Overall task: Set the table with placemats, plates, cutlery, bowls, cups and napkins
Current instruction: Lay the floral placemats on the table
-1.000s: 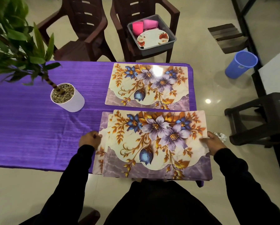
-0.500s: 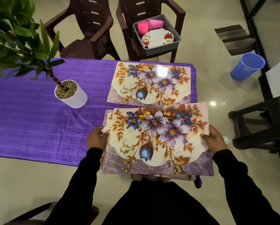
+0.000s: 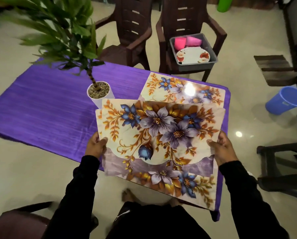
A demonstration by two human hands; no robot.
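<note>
Placemats: lifted stack (image 3: 159, 135) held over the near table edge, left hand (image 3: 95, 145) and right hand (image 3: 221, 149) each pinching a side edge, thumbs on top. At least 2 sheets in the stack, fanned. Change vs 1 s ago: 1 mat (image 3: 184, 185) now lies flat at the near-right corner and the stack is off the table. So 2 mats are laid, counting the far-right one (image 3: 184, 90); the left side probably comes next. Mats are thin, glossy, semi-rigid rectangles with floral print; cloth (image 3: 46, 107) is purple, streaky weave. Farther out: potted plant (image 3: 99, 92), grey tub (image 3: 193, 50) on a chair with a plate and pink cups.
</note>
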